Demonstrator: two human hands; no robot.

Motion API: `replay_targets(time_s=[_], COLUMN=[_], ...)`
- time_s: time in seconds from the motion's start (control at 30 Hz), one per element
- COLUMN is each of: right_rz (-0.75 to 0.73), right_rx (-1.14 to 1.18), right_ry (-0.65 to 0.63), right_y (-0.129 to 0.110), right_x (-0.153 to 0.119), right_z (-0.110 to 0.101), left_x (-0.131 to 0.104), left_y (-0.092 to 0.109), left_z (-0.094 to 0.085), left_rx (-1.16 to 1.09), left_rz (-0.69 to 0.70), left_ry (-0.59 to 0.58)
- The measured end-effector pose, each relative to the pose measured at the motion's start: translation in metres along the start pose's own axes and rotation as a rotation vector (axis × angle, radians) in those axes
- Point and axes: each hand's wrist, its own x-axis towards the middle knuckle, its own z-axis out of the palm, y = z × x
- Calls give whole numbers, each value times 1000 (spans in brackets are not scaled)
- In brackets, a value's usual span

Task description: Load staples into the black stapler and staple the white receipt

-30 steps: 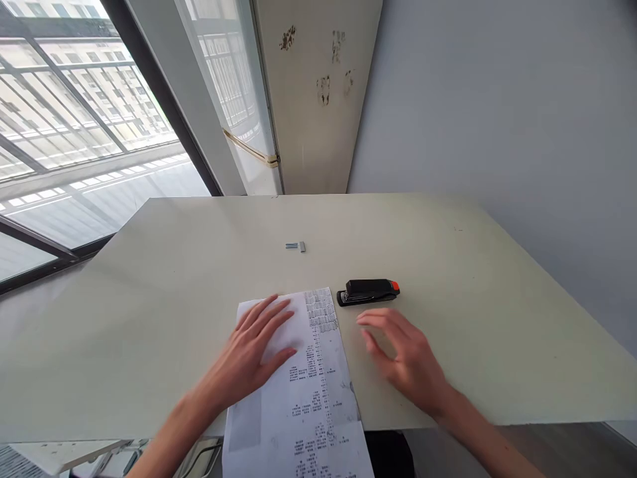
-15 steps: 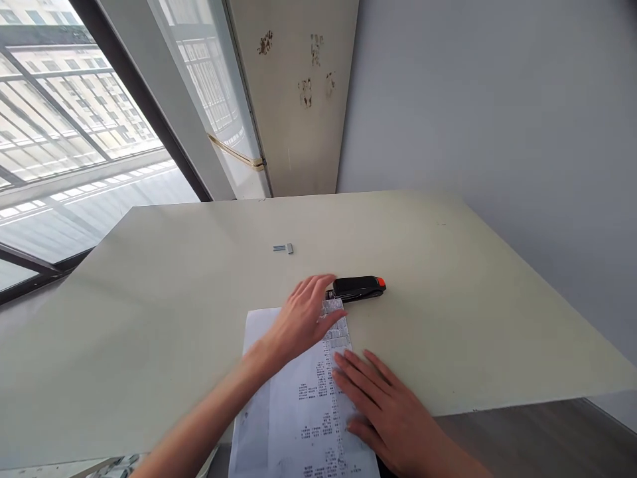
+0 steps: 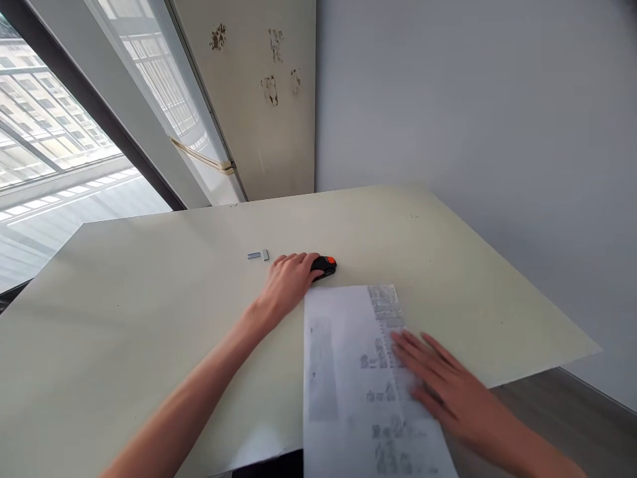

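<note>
A black stapler with a red end [image 3: 326, 265] lies on the table beyond the paper. My left hand [image 3: 291, 282] is wrapped over it, hiding its left part. Printed paper [image 3: 343, 358] lies at the table's near edge and extends below the view; its print is blurred. On the paper's right side rests my right hand [image 3: 442, 382], palm down, fingers stretched out. Two small staple strips [image 3: 257, 255] lie to the left of the stapler.
The pale table [image 3: 149, 318] spans the view, its near edge close to the bottom. Behind it stand a window on the left, a stained panel [image 3: 269, 133] and a grey wall [image 3: 448, 99].
My left hand has closed over the stapler and moved it left, off the paper's top corner. The paper and my right hand have shifted right. The view has turned slightly.
</note>
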Motion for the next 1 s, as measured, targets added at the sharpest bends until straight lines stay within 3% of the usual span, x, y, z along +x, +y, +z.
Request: replay_targets(time_s=[0.1,0.23,0.4,0.53,0.67,0.83,0.93,1.0], right_rz=[188,404,377,458,526,610,674,655], right_rx=[28,33,-114,-186,-186,-129,-65,13], right_ry=[66,171,189,228,265,262,234,280], right_y=[24,14,1,24,43,51,50,44], right_x=[9,32,59,76,101,138,150,155], right_z=[-7,2,23,26,25,26,23,16], left_x=[-3,-16,-44,-72,-95,-105,-105,-104], left_y=[-16,-25,-34,-45,-54,-59,-60,-61], left_z=[-8,-15,-19,-13,5,18,19,20], left_rx=[-6,-60,-168,-284,-396,-464,-518,-549], left_rz=[-65,-53,-62,-155,-290,-383,-407,-400], left_ry=[-14,-40,-39,-9,114,141,145,154])
